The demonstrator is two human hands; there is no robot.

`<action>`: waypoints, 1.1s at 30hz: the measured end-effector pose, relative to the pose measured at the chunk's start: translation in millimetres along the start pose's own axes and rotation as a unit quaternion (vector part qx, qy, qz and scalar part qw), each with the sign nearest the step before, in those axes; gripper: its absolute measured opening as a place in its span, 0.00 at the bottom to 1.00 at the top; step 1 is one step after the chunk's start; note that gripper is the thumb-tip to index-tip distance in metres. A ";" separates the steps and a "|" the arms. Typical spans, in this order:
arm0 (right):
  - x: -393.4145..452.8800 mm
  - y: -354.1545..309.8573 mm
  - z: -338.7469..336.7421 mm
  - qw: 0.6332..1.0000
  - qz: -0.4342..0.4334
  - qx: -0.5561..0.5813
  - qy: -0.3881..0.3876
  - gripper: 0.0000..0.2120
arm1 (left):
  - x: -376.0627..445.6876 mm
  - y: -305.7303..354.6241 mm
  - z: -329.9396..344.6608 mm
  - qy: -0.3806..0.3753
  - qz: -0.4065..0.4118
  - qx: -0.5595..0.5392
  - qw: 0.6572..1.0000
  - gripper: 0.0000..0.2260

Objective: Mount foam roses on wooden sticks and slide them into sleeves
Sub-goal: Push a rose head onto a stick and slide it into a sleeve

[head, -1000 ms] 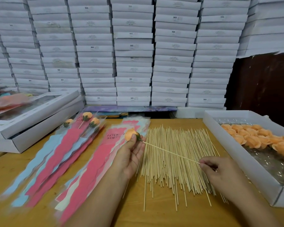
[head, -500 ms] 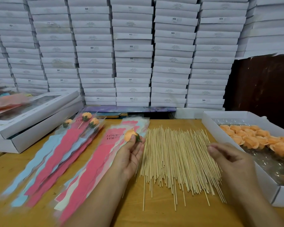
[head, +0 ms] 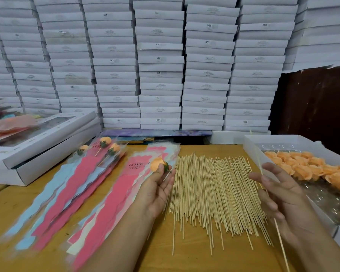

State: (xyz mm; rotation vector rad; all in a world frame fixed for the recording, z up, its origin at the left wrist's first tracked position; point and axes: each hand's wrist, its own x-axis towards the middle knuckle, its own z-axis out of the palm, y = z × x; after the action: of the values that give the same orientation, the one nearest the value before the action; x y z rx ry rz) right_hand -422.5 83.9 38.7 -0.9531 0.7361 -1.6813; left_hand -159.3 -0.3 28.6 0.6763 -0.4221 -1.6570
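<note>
Left hand (head: 157,185) pinches an orange foam rose (head: 159,163) at its green base, above the sleeves (head: 114,195). Right hand (head: 279,195) grips one wooden stick (head: 281,242) nearly upright, over the stick pile (head: 214,191) on the tabletop (head: 194,260). Risk: an off-centre tip could tear the foam. Sleeve print reads "LOVE YOU"; stacked boxes (head: 159,61) read "SGS".

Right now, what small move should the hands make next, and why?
Probably bring the stick in the right hand to the green base of the foam rose in the left hand. The two are apart, so this rose is not yet mounted.
</note>
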 end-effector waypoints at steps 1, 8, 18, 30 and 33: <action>0.1 0.2 -1.1 1.000 -0.004 -0.021 -0.011 0.11 | 0.0 -0.4 0.4 0.001 0.000 0.001 1.000 0.08; 16.0 -12.3 10.2 0.988 -0.043 -0.141 -0.040 0.14 | 0.5 -1.6 1.3 -0.001 -0.001 0.008 1.000 0.09; 23.3 37.6 43.1 0.745 -0.112 -0.647 -0.121 0.20 | 2.7 -0.7 0.5 -0.013 0.005 -0.024 1.000 0.06; 23.3 49.1 33.2 0.736 -0.095 -0.663 -0.101 0.21 | 3.5 -1.0 -0.6 -0.010 0.005 -0.024 1.000 0.06; 22.7 50.4 33.7 0.738 -0.092 -0.661 -0.102 0.21 | 4.4 -1.3 -0.8 -0.008 0.006 -0.024 1.000 0.06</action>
State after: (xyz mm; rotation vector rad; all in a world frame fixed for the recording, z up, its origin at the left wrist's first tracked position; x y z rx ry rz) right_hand -373.2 46.8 19.0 -2.1800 1.7880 -0.9555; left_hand -160.2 -4.3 26.4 0.6233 -0.3957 -1.6577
